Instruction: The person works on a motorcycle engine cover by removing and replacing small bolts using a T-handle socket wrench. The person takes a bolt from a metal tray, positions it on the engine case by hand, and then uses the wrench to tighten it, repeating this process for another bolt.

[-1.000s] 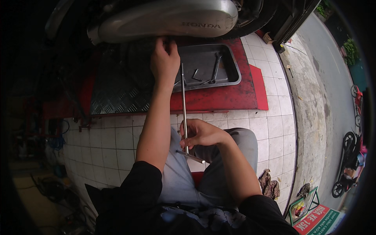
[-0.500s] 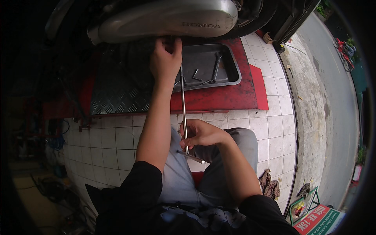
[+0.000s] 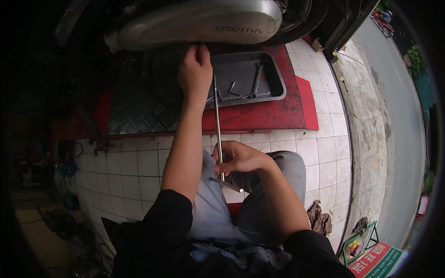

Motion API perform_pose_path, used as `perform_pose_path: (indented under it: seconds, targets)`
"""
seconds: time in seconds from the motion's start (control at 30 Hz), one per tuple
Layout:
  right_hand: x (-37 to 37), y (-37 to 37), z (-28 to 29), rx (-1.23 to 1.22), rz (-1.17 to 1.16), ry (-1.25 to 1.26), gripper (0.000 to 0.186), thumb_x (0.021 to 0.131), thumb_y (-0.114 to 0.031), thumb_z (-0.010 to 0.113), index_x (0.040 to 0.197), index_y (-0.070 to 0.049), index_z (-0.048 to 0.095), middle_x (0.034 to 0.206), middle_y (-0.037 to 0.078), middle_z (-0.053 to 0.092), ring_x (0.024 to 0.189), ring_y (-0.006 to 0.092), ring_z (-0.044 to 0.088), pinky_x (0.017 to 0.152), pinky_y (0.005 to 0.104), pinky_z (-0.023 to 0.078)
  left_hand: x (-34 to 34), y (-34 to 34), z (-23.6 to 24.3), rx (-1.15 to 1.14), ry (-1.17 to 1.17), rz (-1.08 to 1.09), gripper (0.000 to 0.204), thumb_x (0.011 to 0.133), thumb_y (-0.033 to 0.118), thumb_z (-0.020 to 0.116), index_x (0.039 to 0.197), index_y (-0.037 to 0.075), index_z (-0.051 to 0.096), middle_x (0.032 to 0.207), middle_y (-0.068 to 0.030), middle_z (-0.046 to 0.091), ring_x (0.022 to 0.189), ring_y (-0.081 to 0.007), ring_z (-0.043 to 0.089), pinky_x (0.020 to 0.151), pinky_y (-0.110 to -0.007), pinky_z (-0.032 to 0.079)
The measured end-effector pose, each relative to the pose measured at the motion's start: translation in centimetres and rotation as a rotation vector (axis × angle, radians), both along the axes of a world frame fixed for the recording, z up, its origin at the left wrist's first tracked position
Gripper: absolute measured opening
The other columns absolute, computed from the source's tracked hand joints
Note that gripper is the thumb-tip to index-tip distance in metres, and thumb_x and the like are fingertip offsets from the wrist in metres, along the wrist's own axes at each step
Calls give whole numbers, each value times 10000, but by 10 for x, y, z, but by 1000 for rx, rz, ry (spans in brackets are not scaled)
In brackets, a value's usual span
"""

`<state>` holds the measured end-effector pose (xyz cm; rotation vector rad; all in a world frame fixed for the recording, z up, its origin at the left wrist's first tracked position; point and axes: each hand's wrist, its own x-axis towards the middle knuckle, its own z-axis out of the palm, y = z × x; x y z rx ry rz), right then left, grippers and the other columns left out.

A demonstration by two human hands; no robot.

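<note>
My left hand (image 3: 195, 74) reaches up to the lower edge of the silver engine cover (image 3: 199, 23) on a motorbike. Its fingers are drawn together at the underside, and what they pinch there is hidden. Lower down, my right hand (image 3: 241, 157) is closed around the shaft of a T-handle socket wrench (image 3: 218, 120). The wrench points away from me, its crossbar below my fingers and its far tip beside my left wrist, over the near edge of a metal tray (image 3: 273, 98).
In the tray lie a combination wrench (image 3: 256, 79) and a small bolt-like piece (image 3: 232, 87). The tray rests on a red platform (image 3: 294, 109) with a chequered metal plate (image 3: 139, 118). White floor tiles (image 3: 320, 148) surround it; a crumpled brown rag (image 3: 319, 217) lies at right.
My left hand has shifted slightly left, and its fingers have come closer together. My right hand and the wrench have barely moved. Out on the road, a red motorbike has travelled farther off.
</note>
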<state>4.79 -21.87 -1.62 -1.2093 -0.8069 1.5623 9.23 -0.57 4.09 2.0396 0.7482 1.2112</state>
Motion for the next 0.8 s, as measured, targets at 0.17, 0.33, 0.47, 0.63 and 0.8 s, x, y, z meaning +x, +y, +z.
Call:
perform_pose_path:
  seconds: [0.17,0.33,0.47,0.63,0.8]
  targets:
    - [0,-1,-1,12,9,-14,255,869,-23,736,993,-28,512,825,37,646,737,118,669,633,254,551,3,6,-9,-69,-90,-71,307,979,319,538,909,37,638,744,-154,657,692,-338,648,623,-406,481]
    - [3,-1,-1,5,14,-31,255,869,-26,737,996,-26,516,825,34,644,728,112,663,632,252,550,1,12,-4,-920,-334,-491,314,989,308,508,783,77,567,555,5,469,487,-124,440,490,-282,340]
    - [3,-1,3,10,19,-34,256,868,-30,738,999,-26,519,828,33,644,731,109,661,634,253,550,-5,13,0,-1558,-660,-971,241,985,235,472,766,135,479,534,93,319,462,-39,291,500,-223,267]
    - [3,0,0,0,44,-46,258,867,-32,739,1005,-30,521,844,34,647,745,112,666,638,253,550,-11,7,-2,-1671,-743,-1111,241,976,232,465,752,143,471,527,90,321,458,-47,293,500,-224,261]
    - [3,-1,-5,10,40,-40,253,869,-23,733,1005,-28,520,858,37,646,762,119,672,641,255,551,-15,-2,9,-1387,-555,-837,235,960,235,476,751,130,492,523,68,328,463,-59,307,484,-239,261]
